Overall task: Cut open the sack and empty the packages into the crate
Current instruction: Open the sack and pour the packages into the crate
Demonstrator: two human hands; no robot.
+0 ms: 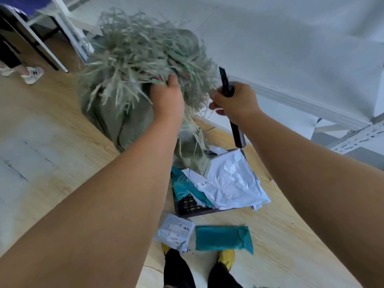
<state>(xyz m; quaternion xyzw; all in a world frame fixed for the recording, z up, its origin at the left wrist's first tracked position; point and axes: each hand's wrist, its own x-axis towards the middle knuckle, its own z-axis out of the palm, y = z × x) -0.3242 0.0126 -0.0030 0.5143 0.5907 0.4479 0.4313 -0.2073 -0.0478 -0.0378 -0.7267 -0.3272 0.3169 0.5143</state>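
**Sack held upended over the crate, packages spilling out**

The step in hand looks like the emptying: the grey-green woven plastic sack (124, 84), its cut end a mass of frayed strands, is held up above the dark slotted plastic crate (188, 206), with its lower end hanging down to the crate's far side. The left hand (167, 98) is closed in a fist on the frayed edge and bears the sack. The right hand (233, 99), just beside the sack, is wrapped tight around a dark slim cutter (226, 84), its tip pointing upward; whether a blade is out I cannot tell.

A large white crumpled poly mailer (230, 179) and a teal plastic mailer (182, 185) lie in the crate, the white one overhanging its right rim. A small white labelled package (176, 231) and a flat teal package (223, 238) lie on the pale wood floor (62, 125) just in front of the crate, outside it.

Next, I judge, the sack wants shaking lower and squarer over the crate, then the strays gathered. Open floor lies left of the crate; the white wall skirting (301, 100) crowds its right, and the wearer's yellow shoes (226, 258) stand near its front.
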